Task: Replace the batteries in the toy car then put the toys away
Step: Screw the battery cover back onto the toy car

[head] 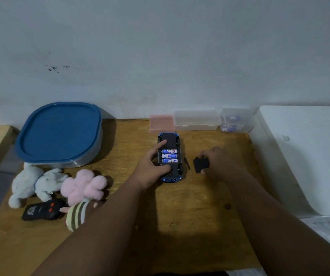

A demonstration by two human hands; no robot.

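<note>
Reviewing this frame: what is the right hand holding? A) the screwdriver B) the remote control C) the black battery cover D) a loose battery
C: the right hand grips the black battery cover, while the screwdriver lies untouched beside the toy car.

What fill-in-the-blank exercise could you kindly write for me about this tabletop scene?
1. The upside-down blue toy car holds ___ blue-and-white cylindrical batteries in its open compartment.
2. The black plastic battery cover is gripped by the ___ hand.
3. The large rounded plastic container has a ___ lid.
Missing words: three; right; blue.
</note>
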